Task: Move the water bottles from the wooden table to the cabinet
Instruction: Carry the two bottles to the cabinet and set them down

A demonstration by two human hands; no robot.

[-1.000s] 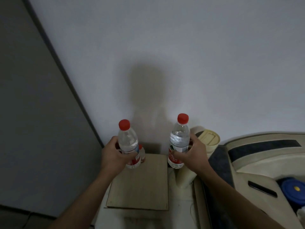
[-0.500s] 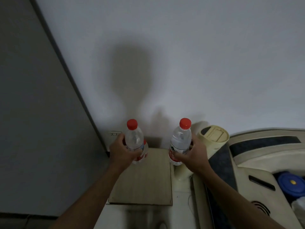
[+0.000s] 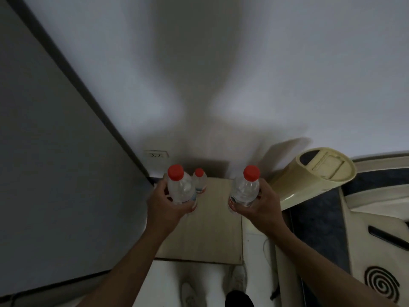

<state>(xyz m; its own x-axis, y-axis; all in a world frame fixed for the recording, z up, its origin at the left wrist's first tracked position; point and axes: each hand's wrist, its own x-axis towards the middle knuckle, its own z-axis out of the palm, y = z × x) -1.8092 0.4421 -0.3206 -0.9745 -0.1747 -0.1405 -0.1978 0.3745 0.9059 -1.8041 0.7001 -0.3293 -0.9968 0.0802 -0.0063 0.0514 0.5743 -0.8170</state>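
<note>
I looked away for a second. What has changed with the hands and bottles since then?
Nothing was taken hold of or let go. The left hand grips one bottle and the right hand the other, as before, both slightly lower in view. The third bottle stayed on the wooden table.

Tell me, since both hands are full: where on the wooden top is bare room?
Bare: the near and middle table, below both hands. Crowded: the far left corner, where a third bottle stands by the left hand.
</note>
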